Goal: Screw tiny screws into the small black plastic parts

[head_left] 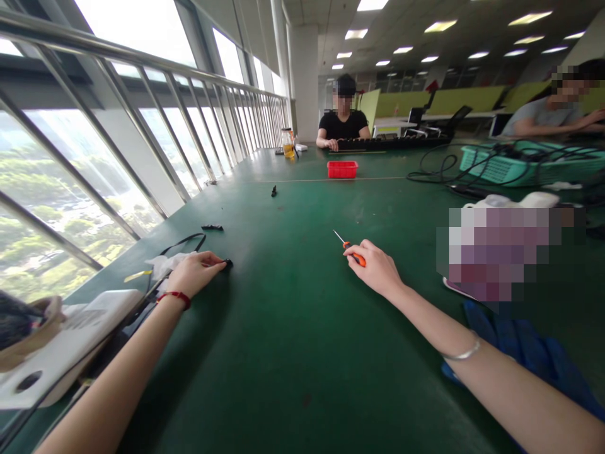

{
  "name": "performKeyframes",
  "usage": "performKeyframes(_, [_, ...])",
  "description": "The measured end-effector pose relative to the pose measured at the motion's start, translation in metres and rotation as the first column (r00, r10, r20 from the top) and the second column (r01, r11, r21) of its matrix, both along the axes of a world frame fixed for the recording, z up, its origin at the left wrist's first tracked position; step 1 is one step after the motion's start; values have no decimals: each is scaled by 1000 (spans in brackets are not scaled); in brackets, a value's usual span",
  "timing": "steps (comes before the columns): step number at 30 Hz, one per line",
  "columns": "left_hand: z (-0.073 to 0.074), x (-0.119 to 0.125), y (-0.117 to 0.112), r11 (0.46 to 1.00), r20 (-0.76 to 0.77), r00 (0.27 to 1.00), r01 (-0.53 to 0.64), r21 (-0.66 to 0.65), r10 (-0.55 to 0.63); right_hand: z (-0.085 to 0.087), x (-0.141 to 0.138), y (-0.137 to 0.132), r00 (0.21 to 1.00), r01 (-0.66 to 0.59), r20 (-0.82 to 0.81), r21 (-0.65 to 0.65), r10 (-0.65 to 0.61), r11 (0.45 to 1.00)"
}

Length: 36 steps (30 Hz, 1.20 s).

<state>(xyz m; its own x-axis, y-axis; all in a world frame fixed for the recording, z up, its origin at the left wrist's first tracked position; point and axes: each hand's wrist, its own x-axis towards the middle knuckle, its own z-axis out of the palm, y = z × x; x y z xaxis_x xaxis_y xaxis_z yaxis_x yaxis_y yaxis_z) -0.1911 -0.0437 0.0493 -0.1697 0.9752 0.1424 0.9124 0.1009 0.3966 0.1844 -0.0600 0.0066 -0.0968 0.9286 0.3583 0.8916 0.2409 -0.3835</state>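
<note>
Green table [283, 340]: left hand [195, 275] pinches black piece [229, 264], right hand [377, 267] grips screwdriver [347, 246].

Green bench [283, 353]. Far centre: red bin [343, 170]; person in black top [345, 124] seated beyond. Far left: jar [288, 145] of amber liquid, near metal railing [70, 39]. Far right: teal basket [529, 174] with black cables [513, 151]. Near right: blue fabric [534, 347]. Near left: white panel [101, 318], round hole.

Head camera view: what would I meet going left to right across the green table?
White panel → left hand → small black piece it pinches → lone dark piece farther off → screwdriver → blue glove.
</note>
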Motion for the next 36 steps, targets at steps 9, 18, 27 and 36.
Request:
performKeyframes(9, [5, -1, 0, 995, 26, 1000, 12, -96, -10, 0, 0, -1, 1000, -1, 2, 5, 1, 1000])
performKeyframes(18, [-6, 59, 6, 958, -63, 959, 280, 65, -276, 3, -1, -3, 989, 8, -149, 173, 19, 985])
performKeyframes(27, [-15, 117, 24, 873, -164, 885, 460, 161, -436, 10, -3, -7, 971, -10, -228, 259, 71, 966])
performKeyframes(36, [-21, 114, 28, 843, 30, 854, 506, 183, -519, 8, -3, -6, 970, -28, -230, 232, 83, 972])
